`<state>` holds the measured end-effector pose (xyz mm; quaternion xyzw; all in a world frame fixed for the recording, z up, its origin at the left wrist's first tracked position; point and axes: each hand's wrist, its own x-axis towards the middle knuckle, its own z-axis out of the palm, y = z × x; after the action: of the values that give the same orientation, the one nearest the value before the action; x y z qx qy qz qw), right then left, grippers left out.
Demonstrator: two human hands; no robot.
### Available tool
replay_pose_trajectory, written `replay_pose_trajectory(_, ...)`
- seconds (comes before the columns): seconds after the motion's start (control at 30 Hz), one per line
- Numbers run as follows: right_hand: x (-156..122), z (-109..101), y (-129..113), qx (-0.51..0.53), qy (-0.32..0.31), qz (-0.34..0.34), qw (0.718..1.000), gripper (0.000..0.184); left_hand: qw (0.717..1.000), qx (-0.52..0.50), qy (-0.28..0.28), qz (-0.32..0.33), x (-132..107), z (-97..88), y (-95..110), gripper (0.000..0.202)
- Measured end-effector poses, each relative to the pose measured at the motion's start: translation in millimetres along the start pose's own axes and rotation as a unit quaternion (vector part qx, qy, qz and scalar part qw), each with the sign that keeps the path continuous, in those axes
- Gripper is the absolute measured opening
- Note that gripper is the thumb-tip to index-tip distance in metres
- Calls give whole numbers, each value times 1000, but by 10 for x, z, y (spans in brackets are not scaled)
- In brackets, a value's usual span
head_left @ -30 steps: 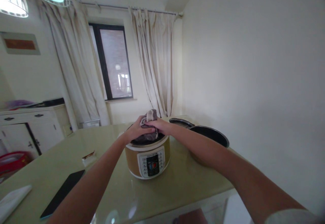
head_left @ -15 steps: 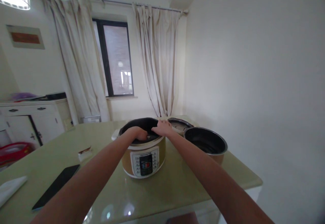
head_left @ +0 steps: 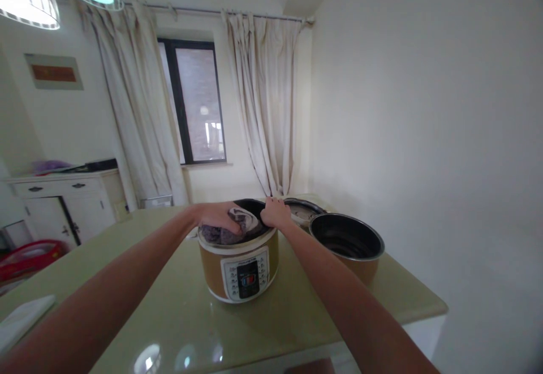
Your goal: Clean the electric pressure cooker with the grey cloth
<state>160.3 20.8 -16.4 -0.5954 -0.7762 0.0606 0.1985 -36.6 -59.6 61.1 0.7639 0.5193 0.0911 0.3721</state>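
Observation:
A tan and white electric pressure cooker [head_left: 213, 263] stands on the table, its control panel facing me and its top uncovered. My left hand [head_left: 217, 215] is closed on a grey and white cloth [head_left: 227, 233], which bunches over the cooker's near left rim. My right hand [head_left: 275, 213] grips the cooker's right rim, fingers curled over the edge. Just right of the cooker sits a dark-lined inner pot [head_left: 365, 267], partly covered by my right forearm. The cooker's inside is mostly hidden behind my hands and the cloth.
Behind the inner pot lies a round lid [head_left: 303, 209], by the wall. The pale green tabletop [head_left: 178, 312] ends at a corner on the right. A white flat object [head_left: 25, 314] rests at the left. A white cabinet [head_left: 80, 204] stands beyond the table.
My left hand has come up from inside the cooker to its near left rim, bringing the cloth into view. My right hand stays on the right rim. The view has shifted slightly.

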Motion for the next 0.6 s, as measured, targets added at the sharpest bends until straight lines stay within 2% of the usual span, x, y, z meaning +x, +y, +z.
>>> replay_pose_trajectory(0.07, 15, 0, -4, -6, 7, -1, 1000, 47, 994, 84, 55, 41, -132, 73, 124, 40)
replay_pose_trajectory(0.13, 33, 11, -9, -12, 13, -1, 1000, 47, 977, 155, 134, 64, -228, 223, 155, 39)
replay_pose_trajectory(0.23, 56, 34, -7, -20, 18, -2, 1000, 49, 932, 256, 244, 77, -274, 477, 17, 40)
replay_pose_trajectory(0.3, 66, 44, 2, -23, 16, -4, 1000, 50, 907, 289, 297, 72, -248, 557, -150, 32)
replay_pose_trajectory(0.37, 74, 49, 17, -20, 13, -10, 1000, 49, 897, 289, 330, 60, -194, 512, -331, 25)
replay_pose_trajectory(0.43, 76, 48, 31, -15, 10, -15, 1000, 49, 896, 283, 341, 33, -118, 357, -501, 23)
replay_pose_trajectory(0.53, 71, 42, 42, -12, 10, -17, 1000, 50, 888, 301, 346, -16, 45, 64, -695, 32)
replay_pose_trajectory(0.6, 63, 39, 45, -13, 10, -18, 1000, 51, 873, 340, 347, -45, 191, -72, -763, 42)
